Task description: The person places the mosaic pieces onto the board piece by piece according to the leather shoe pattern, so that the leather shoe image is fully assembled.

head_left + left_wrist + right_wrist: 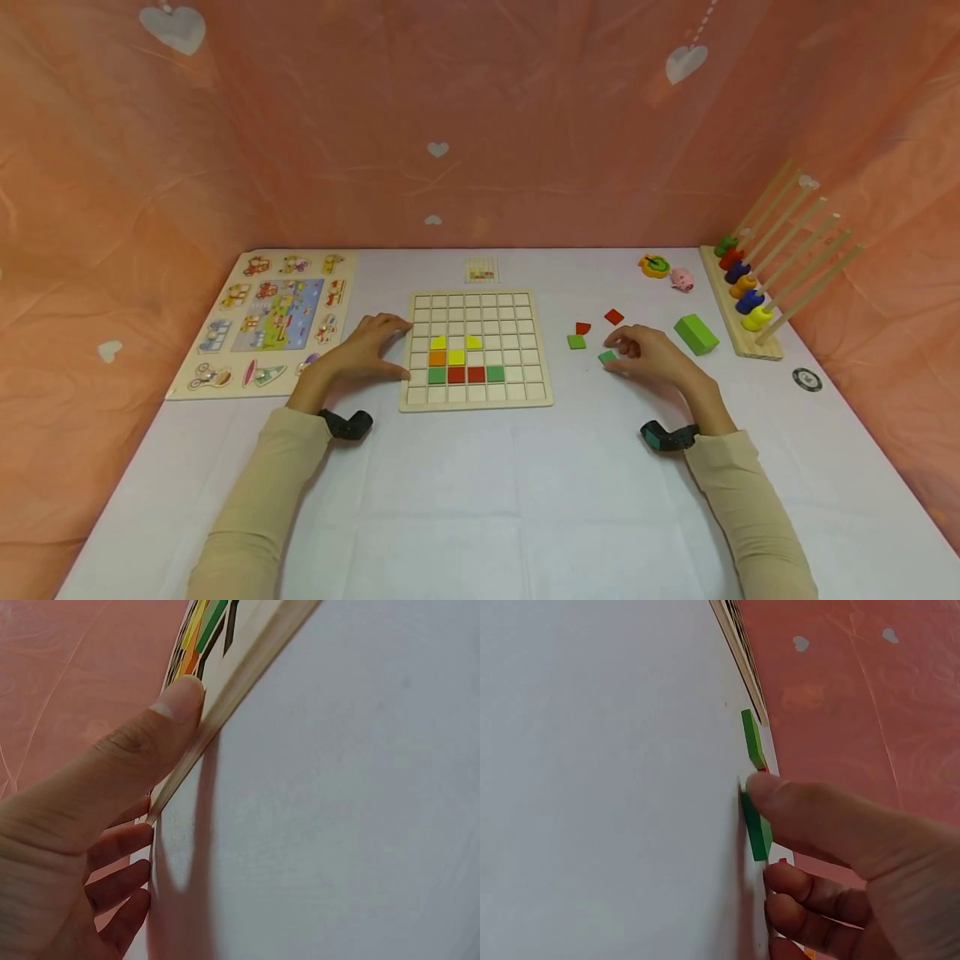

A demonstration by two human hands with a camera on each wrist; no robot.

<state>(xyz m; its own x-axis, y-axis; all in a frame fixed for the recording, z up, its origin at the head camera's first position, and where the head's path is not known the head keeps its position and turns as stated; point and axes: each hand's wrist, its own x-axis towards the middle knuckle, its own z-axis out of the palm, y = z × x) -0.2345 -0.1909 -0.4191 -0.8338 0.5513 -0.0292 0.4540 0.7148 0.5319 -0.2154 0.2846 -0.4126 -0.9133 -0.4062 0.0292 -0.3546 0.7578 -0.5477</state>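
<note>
dark green tile (pixel 607 357) at the right hand (pixel 651 357), on the desk (pixel 480 500) right of the grid board (pixel 480 407).
its fingers bend about the tile, thumb touching; whether they pinch it cannot be told. gripping opposite edges should give the cleanest lift. the left hand (pixel 363 348), fingers spread, touches the board's left edge. a light green tile (pixel 576 342) lies between tile and board, a red wedge (pixel 582 328) just behind; a green block (pixel 696 334) sits right of the right hand.

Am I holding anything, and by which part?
Your right hand touches the dark green tile with its thumb at one end; a pinch can't be confirmed. Your left hand touches the board at its left edge.
</note>
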